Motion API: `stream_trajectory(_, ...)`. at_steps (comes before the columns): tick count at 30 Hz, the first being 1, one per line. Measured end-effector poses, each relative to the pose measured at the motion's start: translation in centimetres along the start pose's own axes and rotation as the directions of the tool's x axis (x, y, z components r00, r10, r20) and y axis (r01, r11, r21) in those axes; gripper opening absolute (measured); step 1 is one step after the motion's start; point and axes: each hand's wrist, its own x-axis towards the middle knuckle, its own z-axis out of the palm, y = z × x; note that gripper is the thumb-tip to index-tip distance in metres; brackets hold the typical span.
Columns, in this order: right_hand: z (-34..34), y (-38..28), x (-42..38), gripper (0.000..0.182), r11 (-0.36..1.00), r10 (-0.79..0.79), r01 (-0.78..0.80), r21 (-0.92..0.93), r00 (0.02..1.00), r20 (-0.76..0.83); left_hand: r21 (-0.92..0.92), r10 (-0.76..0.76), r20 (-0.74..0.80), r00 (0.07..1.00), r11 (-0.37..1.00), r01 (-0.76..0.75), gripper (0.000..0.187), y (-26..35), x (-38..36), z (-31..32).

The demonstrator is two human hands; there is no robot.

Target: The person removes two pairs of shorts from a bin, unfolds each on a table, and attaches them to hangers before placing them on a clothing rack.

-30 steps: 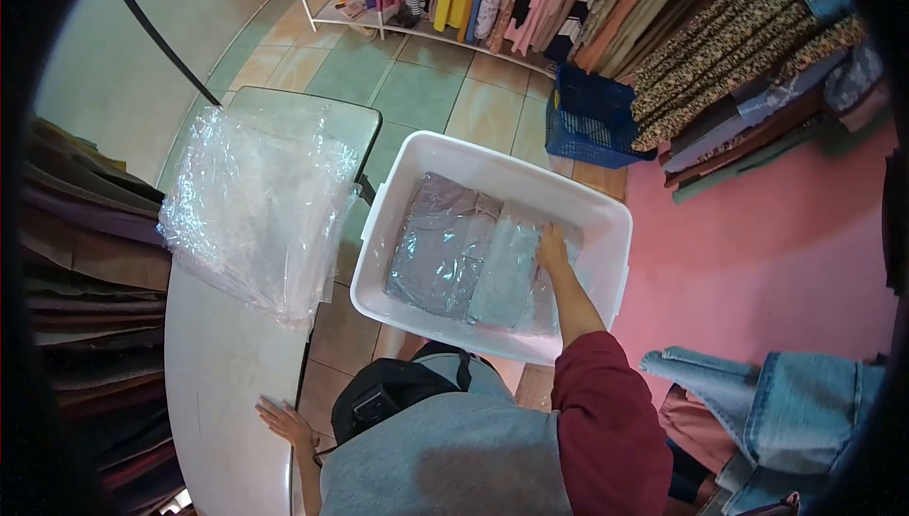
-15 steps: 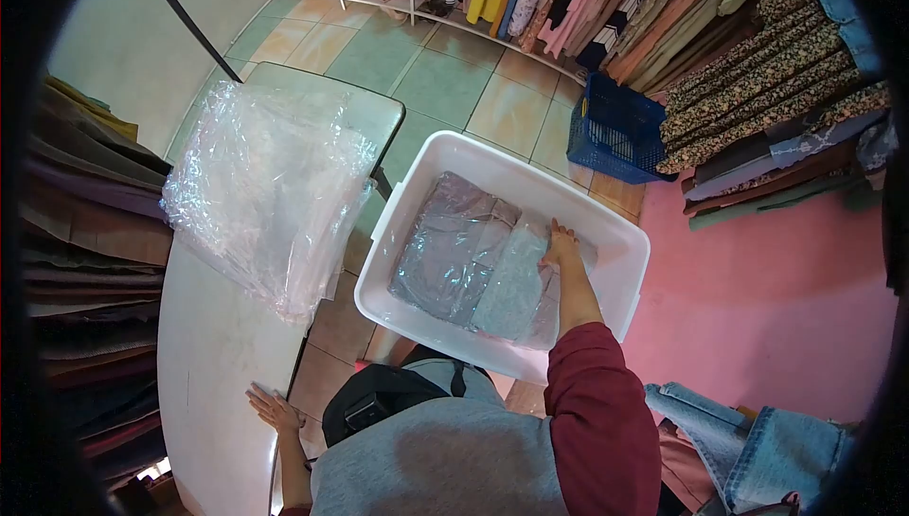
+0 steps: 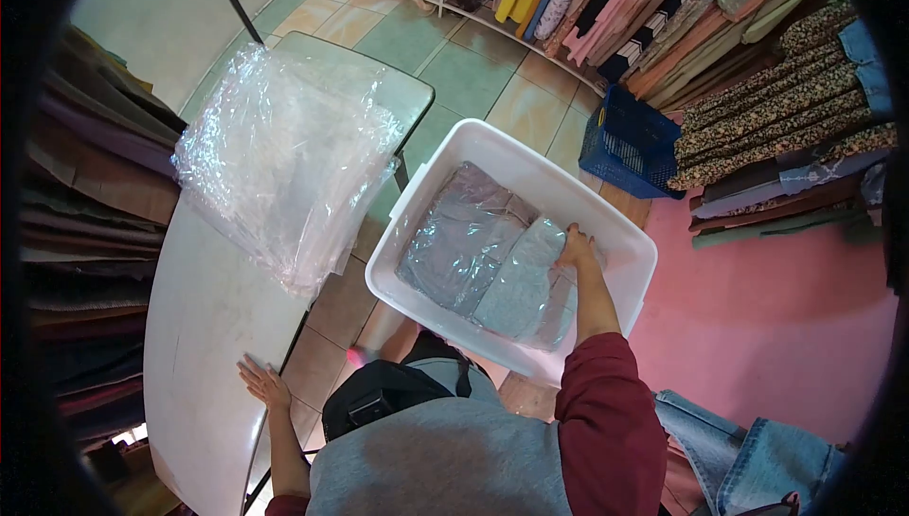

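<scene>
A white tub [image 3: 620,222] stands on the floor before me, with clothes packed in clear plastic inside. On its left lies a greyish-mauve pack [image 3: 454,246]; beside it is a pale grey pack [image 3: 519,284]. My right hand [image 3: 578,246] rests at the upper right end of the pale pack, its fingers partly spread and bent down; no clear grip shows. My left hand [image 3: 263,383] lies flat with spread fingers on the edge of the white table [image 3: 204,355]. A heap of clear plastic bags [image 3: 289,161] covers the table's far part.
Clothes hang on a rack [image 3: 559,5] at the back and along the left side. A blue basket [image 3: 630,147] stands behind the tub at the right. Folded jeans [image 3: 776,469] lie at the lower right, near the pink floor area [image 3: 748,317].
The view has shifted slightly. My right hand has moved a little along the pale pack toward the tub's right side. My left hand stays flat on the table edge.
</scene>
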Motion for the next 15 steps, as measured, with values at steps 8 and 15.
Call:
stream_trajectory(8,-2.6,1.1,-5.2,0.062,0.924,-0.362,0.379,0.044,0.908,-0.211,0.010,0.042,-0.107,0.993,0.999,-0.041,0.055,0.7,-0.5,-0.2)
stream_trajectory(15,-9.3,-1.7,-15.4,0.056,0.911,-0.311,0.387,0.141,0.871,-0.380,-0.095,0.258,-0.324,0.910,0.948,-0.303,0.041,-1.5,-0.5,-2.6)
